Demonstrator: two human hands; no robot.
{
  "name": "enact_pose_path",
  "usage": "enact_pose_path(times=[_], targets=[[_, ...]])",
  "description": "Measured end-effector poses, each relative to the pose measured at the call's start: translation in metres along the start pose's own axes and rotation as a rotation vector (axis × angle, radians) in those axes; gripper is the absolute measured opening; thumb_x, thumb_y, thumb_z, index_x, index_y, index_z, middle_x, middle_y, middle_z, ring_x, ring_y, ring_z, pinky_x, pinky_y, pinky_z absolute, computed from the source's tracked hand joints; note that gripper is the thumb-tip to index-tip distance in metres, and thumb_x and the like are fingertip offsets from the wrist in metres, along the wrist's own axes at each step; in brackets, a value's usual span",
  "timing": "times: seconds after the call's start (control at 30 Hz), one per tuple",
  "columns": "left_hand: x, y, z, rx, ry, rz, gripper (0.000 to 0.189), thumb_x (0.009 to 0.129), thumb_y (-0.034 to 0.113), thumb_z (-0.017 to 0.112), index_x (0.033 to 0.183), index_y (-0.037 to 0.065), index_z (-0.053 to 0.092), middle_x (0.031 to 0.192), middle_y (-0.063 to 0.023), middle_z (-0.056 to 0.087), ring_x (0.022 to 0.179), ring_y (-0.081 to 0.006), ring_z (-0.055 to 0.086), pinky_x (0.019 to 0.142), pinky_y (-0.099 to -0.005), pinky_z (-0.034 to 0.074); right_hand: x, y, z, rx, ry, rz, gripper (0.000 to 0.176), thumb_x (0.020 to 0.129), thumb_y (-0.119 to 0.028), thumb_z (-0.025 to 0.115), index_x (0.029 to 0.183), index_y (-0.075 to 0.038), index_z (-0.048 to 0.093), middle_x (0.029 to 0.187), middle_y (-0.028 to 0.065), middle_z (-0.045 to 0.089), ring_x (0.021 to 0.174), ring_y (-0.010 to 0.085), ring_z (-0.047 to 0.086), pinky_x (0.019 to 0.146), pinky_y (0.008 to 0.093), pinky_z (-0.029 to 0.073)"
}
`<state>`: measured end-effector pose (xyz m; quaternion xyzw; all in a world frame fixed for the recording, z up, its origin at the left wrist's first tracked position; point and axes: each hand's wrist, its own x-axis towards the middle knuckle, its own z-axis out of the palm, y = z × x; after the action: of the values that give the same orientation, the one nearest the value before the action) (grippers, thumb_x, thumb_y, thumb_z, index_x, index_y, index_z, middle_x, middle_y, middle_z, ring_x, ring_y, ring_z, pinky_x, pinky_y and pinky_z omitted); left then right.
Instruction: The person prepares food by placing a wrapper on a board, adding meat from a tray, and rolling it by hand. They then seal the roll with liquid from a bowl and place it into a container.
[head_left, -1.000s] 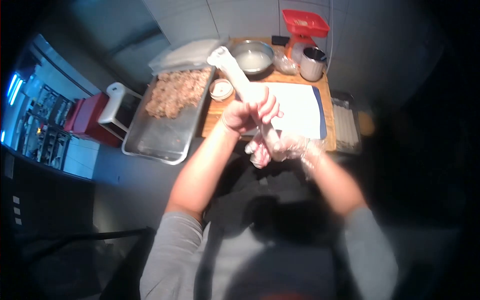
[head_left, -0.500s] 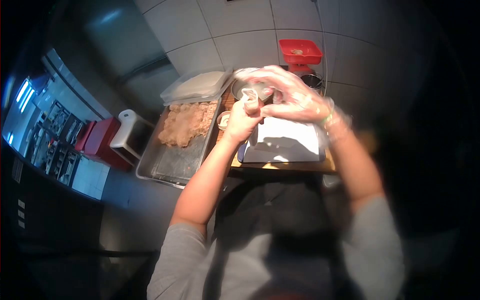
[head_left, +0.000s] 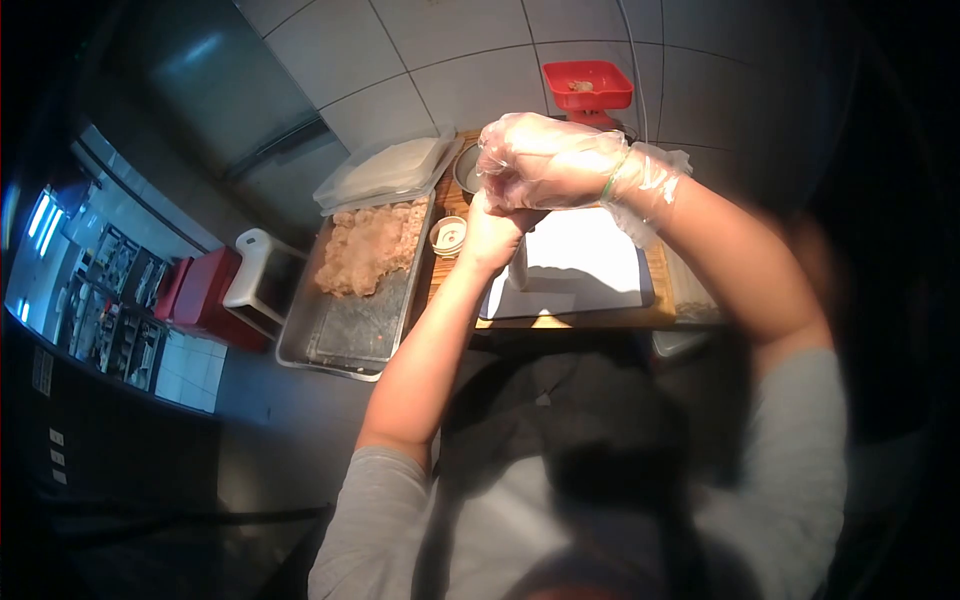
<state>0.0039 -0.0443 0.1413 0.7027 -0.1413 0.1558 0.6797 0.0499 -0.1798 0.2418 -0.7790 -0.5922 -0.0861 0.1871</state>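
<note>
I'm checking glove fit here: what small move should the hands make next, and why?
Likely the bare left hand should pull the loose cuff of the clear plastic glove further down the right wrist. The glove covers the right hand, but its cuff bunches and flares by the green wristband, and the left hand sits against it from below.

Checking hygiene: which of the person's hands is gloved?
The right hand, raised above the white cutting board: a clear plastic glove covers it, while the left hand just beneath it is bare.
</note>
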Motion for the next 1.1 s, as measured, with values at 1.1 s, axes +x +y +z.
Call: enact_pose_path(times=[1.1], targets=[[0.016,-0.033,-0.007,0.049,-0.278,0.192,0.026,0.088,0.025,0.068,0.099,0.001,0.068,0.088,-0.0032,0.068,0.082,-0.0104,0.060,0.074,-0.0278,0.049,-0.042,0.021,0.028,-0.184,0.159,-0.124,0.046,0.092,-0.048,0.055,0.085,-0.005,0.070,0.105,0.0117,0.056,0.101,0.0308,0.053,0.087,0.0456,0.042]])
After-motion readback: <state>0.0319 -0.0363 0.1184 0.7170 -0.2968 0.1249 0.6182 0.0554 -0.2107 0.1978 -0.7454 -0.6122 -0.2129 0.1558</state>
